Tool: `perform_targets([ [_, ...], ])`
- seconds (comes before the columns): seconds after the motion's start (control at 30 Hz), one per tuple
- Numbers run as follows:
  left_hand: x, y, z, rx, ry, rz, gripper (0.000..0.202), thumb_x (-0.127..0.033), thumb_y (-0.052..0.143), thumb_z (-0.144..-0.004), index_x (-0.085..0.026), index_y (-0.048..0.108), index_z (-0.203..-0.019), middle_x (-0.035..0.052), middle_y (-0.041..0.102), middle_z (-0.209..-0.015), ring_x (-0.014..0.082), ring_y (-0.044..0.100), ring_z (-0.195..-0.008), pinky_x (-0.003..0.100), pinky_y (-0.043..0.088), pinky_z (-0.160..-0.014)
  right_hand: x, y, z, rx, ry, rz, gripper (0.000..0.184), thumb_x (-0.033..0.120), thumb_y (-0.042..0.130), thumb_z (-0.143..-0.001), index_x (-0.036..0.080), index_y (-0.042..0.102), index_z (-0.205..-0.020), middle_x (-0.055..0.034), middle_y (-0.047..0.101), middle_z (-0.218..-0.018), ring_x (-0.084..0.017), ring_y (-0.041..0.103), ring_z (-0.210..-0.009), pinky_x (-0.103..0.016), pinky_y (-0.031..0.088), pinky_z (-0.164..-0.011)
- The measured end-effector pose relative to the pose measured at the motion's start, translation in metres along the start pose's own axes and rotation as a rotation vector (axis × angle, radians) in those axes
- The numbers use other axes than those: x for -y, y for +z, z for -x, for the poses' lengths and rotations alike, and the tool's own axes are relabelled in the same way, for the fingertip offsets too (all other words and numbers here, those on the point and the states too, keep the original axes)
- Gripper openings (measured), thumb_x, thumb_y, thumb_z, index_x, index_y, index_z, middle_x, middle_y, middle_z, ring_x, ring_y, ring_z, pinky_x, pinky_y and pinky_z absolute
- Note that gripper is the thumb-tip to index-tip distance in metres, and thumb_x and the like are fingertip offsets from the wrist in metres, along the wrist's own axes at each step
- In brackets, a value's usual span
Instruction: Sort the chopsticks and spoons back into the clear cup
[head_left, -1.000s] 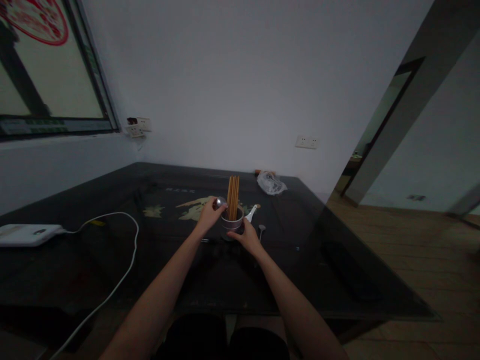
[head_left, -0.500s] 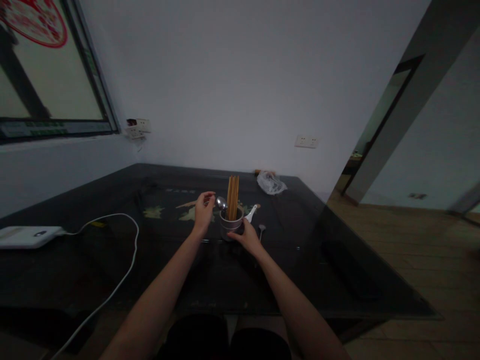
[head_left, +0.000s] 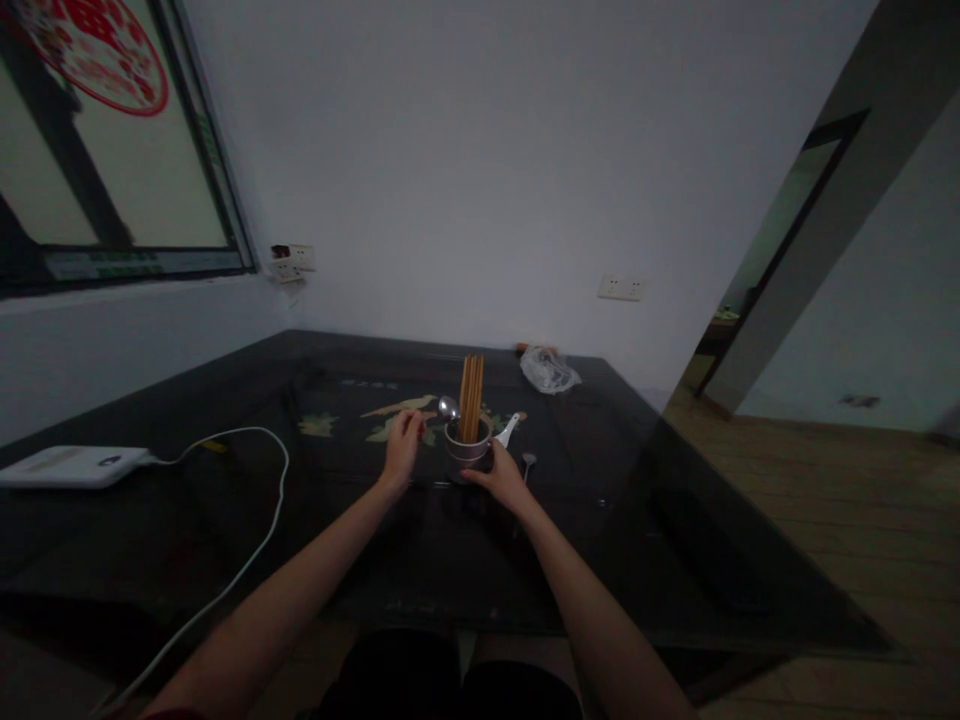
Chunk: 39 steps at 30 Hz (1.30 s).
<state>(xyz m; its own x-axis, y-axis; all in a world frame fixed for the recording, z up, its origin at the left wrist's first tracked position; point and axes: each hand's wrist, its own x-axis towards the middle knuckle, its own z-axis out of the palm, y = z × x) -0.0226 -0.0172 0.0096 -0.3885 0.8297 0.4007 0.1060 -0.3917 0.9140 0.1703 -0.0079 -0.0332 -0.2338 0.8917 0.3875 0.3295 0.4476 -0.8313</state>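
Note:
My right hand is wrapped around the right side of a light-coloured cup, thumb across its front. Wooden chopsticks stand bunched upright in this cup. A metal spoon leans at its left rim, bowl upward. My left hand is just left of the cup, fingers loosely curled, apart from the spoon and holding nothing that I can see. Past the right hand a white spoon slants outward; whether it stands in the cup or lies behind it I cannot tell. A small spoon lies right of the hand.
The dark glossy table meets the wall at the back. A crumpled clear plastic bag lies at the far side. On the left is a white power bank with a white cable running off the front edge. A dark flat object lies at right.
My left hand has drawn back left and down, away from the metal spoon, which now leans at the cup rim by itself. My right hand stays on the cup. The view has shifted slightly.

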Motion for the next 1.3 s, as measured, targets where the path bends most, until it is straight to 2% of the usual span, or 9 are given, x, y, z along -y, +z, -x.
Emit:
perform_targets([
  [0.13, 0.007, -0.004, 0.004, 0.077, -0.025, 0.016, 0.033, -0.048, 0.051, -0.079, -0.018, 0.051, -0.065, -0.0034, 0.047, -0.059, 0.0095, 0.044, -0.052, 0.021, 0.034, -0.050, 0.001, -0.004, 0.000, 0.025, -0.003, 0.020, 0.075, 0.030, 0.081, -0.057, 0.020, 0.050, -0.124, -0.0092, 0.063, -0.113, -0.026, 0.058, -0.107, -0.043, 0.044, -0.093],
  [0.37, -0.003, -0.006, 0.008, 0.166, 0.083, -0.076, 0.034, -0.042, 0.048, -0.085, -0.016, 0.052, -0.064, -0.0031, 0.046, -0.057, 0.0095, 0.043, -0.053, 0.020, 0.032, -0.051, 0.006, -0.011, 0.002, 0.068, 0.045, 0.043, 0.079, 0.029, 0.081, -0.057, 0.021, 0.047, -0.128, -0.0093, 0.059, -0.119, -0.025, 0.056, -0.107, -0.043, 0.041, -0.095],
  [0.57, -0.010, -0.006, 0.018, 0.257, 0.134, -0.196, 0.035, -0.043, 0.043, -0.088, -0.017, 0.052, -0.066, -0.0029, 0.046, -0.054, 0.0112, 0.045, -0.051, 0.022, 0.033, -0.050, 0.007, -0.028, 0.000, 0.144, 0.150, 0.058, 0.078, 0.016, 0.076, -0.058, 0.017, 0.044, -0.130, -0.0075, 0.062, -0.106, -0.020, 0.059, -0.095, -0.036, 0.047, -0.085],
  [0.67, -0.014, -0.007, 0.021, 0.322, 0.217, -0.312, 0.034, -0.039, 0.043, -0.089, -0.017, 0.052, -0.065, -0.0029, 0.047, -0.054, 0.0116, 0.047, -0.052, 0.022, 0.034, -0.052, 0.008, -0.040, -0.003, 0.125, 0.204, 0.079, 0.067, 0.016, 0.072, -0.061, 0.017, 0.049, -0.124, -0.0053, 0.063, -0.100, -0.017, 0.061, -0.088, -0.032, 0.048, -0.080],
  [0.8, -0.019, -0.010, 0.022, 0.437, 0.310, -0.453, 0.034, -0.036, 0.041, -0.090, -0.017, 0.054, -0.066, -0.0027, 0.052, -0.054, 0.0113, 0.049, -0.053, 0.023, 0.035, -0.054, 0.009, -0.056, -0.007, 0.073, 0.206, 0.106, 0.041, 0.019, 0.065, -0.069, 0.016, 0.059, -0.109, -0.0029, 0.065, -0.086, -0.014, 0.062, -0.074, -0.028, 0.048, -0.071],
  [0.93, -0.022, -0.012, 0.022, 0.514, 0.336, -0.485, 0.032, -0.035, 0.041, -0.091, -0.017, 0.057, -0.071, -0.0025, 0.056, -0.055, 0.0112, 0.052, -0.053, 0.022, 0.037, -0.055, 0.007, -0.073, -0.010, -0.047, 0.243, 0.247, 0.023, 0.023, 0.060, -0.074, 0.016, 0.066, -0.095, -0.0031, 0.067, -0.078, -0.015, 0.063, -0.071, -0.025, 0.047, -0.066],
  [1.1, -0.025, -0.014, 0.022, 0.557, 0.370, -0.507, 0.031, -0.034, 0.042, -0.091, -0.017, 0.057, -0.070, -0.0025, 0.056, -0.056, 0.0105, 0.052, -0.052, 0.022, 0.037, -0.055, 0.006, -0.086, -0.009, -0.130, 0.327, 0.456, 0.018, 0.026, 0.057, -0.079, 0.018, 0.069, -0.090, -0.0046, 0.070, -0.083, -0.016, 0.065, -0.078, -0.023, 0.045, -0.068],
  [1.3, -0.028, -0.015, 0.023, 0.702, 0.424, -0.557, 0.030, -0.032, 0.041, -0.092, -0.016, 0.059, -0.073, -0.0021, 0.058, -0.059, 0.0098, 0.052, -0.053, 0.021, 0.036, -0.054, 0.013, -0.086, -0.004, -0.078, 0.477, 0.644, 0.018, 0.032, 0.057, -0.081, 0.022, 0.070, -0.089, -0.0078, 0.071, -0.094, -0.021, 0.066, -0.092, -0.025, 0.044, -0.071],
])
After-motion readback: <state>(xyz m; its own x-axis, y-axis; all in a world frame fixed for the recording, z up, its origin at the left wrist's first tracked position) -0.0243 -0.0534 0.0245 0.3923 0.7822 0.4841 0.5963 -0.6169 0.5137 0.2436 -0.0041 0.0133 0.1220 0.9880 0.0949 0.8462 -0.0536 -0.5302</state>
